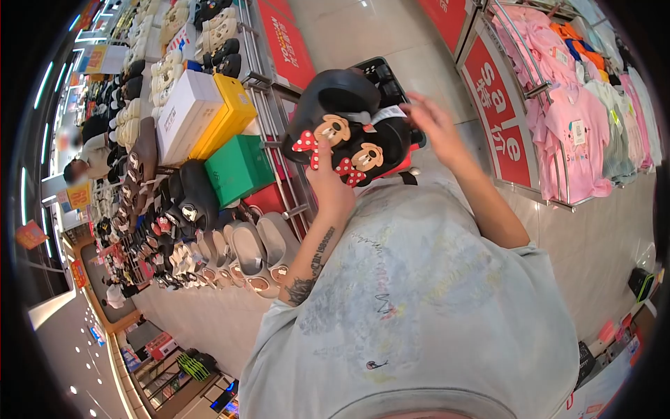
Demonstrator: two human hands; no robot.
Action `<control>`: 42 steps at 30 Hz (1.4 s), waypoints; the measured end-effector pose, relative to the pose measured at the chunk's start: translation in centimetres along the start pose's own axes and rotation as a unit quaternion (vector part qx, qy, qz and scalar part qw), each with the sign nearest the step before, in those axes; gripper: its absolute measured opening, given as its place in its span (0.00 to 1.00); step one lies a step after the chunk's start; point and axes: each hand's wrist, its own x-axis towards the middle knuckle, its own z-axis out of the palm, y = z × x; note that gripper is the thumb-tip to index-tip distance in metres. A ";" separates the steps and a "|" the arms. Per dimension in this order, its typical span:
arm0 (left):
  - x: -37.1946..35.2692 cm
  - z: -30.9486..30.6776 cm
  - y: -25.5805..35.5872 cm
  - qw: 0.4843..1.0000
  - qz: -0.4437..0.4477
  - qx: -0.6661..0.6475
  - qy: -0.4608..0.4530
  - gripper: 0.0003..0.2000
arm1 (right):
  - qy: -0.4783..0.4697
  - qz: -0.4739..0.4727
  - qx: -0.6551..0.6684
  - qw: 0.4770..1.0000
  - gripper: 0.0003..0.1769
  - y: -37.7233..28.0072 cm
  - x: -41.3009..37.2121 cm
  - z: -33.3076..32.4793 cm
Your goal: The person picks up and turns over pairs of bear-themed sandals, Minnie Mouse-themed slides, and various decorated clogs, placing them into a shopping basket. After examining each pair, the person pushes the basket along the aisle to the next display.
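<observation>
A pair of black slippers with cartoon mouse faces and red polka-dot bows is held up in front of my chest. My left hand grips them from below, its thumb pressed over the front near the bows. At the slippers' right side hangs a white tag. My right hand is just right of this tag, fingers stretched loosely toward it. Behind the slippers, partly hidden, shows a black basket.
To the left runs a shoe rack with grey slippers, a green box, a yellow box and a white box. On the right stands a clothes rack with pink shirts and a red sale sign. Tiled floor lies between.
</observation>
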 end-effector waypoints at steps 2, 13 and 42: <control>0.3 -0.1 0.1 0.991 -0.057 -0.119 0.017 0.19 | -0.108 0.011 0.041 0.993 0.30 1.0 -1.6 1.2; -0.7 0.9 0.3 0.988 -0.110 -0.107 0.031 0.21 | -0.045 -0.017 -0.158 0.986 0.23 2.5 -1.7 1.5; 0.3 -5.9 -5.1 0.985 0.117 0.106 0.073 0.24 | -0.143 0.033 -0.072 0.987 0.33 2.6 -3.4 1.5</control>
